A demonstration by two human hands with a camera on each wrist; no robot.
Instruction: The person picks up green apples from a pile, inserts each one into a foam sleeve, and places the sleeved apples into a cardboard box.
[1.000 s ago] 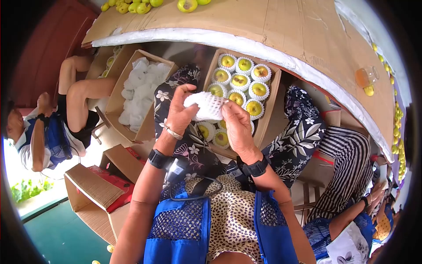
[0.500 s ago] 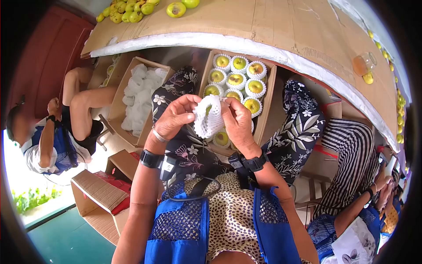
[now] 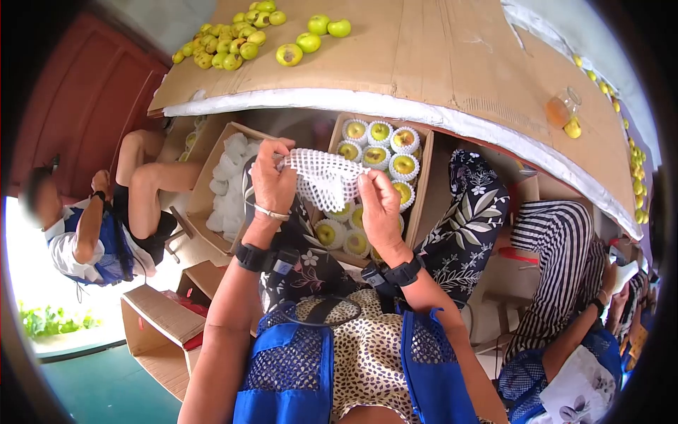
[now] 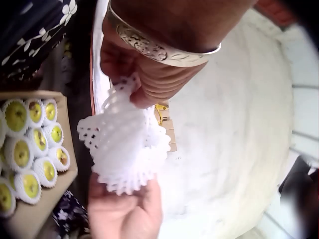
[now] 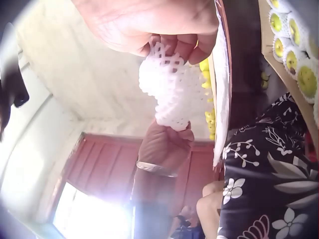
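Observation:
A white foam net sleeve (image 3: 326,177) is stretched between both hands above the lap. The left hand (image 3: 274,180) pinches its left end between thumb and curled fingers; the right hand (image 3: 382,212) pinches its right edge. In the left wrist view the foam net (image 4: 124,144) hangs between the left hand (image 4: 149,74) above and the right hand (image 4: 124,211) below. The right wrist view has the net (image 5: 169,92) held by the right hand (image 5: 154,25) and the left hand (image 5: 165,149). Behind the hands, a carton (image 3: 421,205) holds several green-yellow apples in white foam nets.
A second carton (image 3: 200,187) holds white foam nets (image 3: 232,173). Loose apples (image 3: 233,42) and a glass jar (image 3: 563,107) stand on the cardboard-covered table (image 3: 424,63). An open carton (image 3: 161,314) lies at the lower left. People sit on both sides.
The foam net has gone from bunched up to spread wide between the hands, which have moved apart. The head view has shifted, showing more of the apples on the table.

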